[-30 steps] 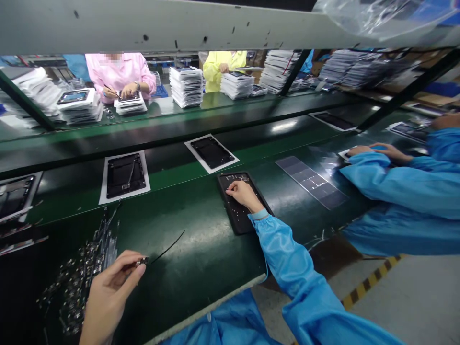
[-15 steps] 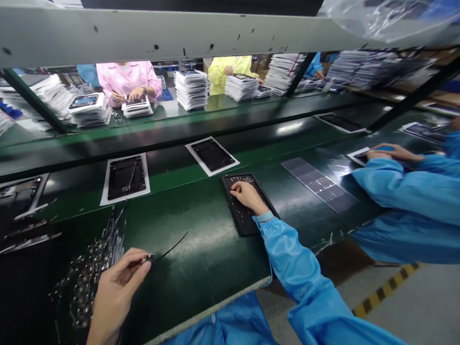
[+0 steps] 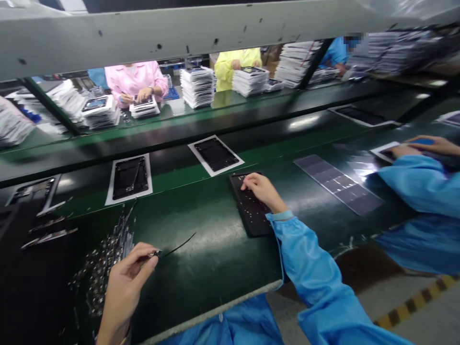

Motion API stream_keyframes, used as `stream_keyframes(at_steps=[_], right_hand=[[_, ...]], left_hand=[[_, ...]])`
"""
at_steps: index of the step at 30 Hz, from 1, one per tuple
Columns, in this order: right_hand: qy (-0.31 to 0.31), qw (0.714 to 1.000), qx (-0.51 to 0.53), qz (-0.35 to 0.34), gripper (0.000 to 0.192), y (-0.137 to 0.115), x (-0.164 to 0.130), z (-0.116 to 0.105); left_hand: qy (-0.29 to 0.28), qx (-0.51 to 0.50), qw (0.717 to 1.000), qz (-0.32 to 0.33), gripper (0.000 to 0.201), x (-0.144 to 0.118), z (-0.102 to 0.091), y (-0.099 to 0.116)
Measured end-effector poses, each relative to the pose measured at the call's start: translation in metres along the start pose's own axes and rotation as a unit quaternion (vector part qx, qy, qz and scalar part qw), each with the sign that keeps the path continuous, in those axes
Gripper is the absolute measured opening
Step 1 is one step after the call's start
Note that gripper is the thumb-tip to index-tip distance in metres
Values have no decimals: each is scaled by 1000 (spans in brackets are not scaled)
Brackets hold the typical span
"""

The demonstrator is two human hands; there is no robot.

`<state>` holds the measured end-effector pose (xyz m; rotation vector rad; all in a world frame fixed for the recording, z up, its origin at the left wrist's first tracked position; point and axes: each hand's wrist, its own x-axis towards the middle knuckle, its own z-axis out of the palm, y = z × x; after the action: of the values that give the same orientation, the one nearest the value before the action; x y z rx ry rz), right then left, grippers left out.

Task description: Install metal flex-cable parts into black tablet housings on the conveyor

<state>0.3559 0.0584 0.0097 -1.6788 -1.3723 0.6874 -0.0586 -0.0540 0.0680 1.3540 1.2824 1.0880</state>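
Right hand (image 3: pixel 264 191) now higher on black panel (image 3: pixel 251 213)

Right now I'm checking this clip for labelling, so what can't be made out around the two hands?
- Head view: the part pinched by the left hand, a small connector with a thin black cable; too small to identify.
- The dark tray under the right hand; hand and sleeve hide its near end.
- The pile of small parts: dark and blurred.
- Left forearm: cut off by the bottom edge.
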Motion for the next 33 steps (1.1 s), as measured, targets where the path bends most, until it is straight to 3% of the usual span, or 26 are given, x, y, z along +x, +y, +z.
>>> stream_keyframes(at_steps=[4, 8, 15, 26, 33], right_hand=[[-33, 995, 85, 41, 25, 2, -7, -14], [-81, 985, 129, 78, 29, 3, -10, -15], [-132, 983, 111, 67, 28, -14, -16, -8], [-70, 996, 38, -33, 21, -34, -25, -22], [26, 980, 196, -5, 27, -38, -30, -32]], left_hand=[[-33, -51, 998, 15, 12, -1, 2, 18], [-38, -81, 996, -12, 14, 7, 12, 31], [-54, -104, 985, -124, 30, 32, 38, 16], [-68, -102, 981, -153, 36, 45, 46, -5], [-47, -128, 983, -120, 32, 50, 51, -8]])
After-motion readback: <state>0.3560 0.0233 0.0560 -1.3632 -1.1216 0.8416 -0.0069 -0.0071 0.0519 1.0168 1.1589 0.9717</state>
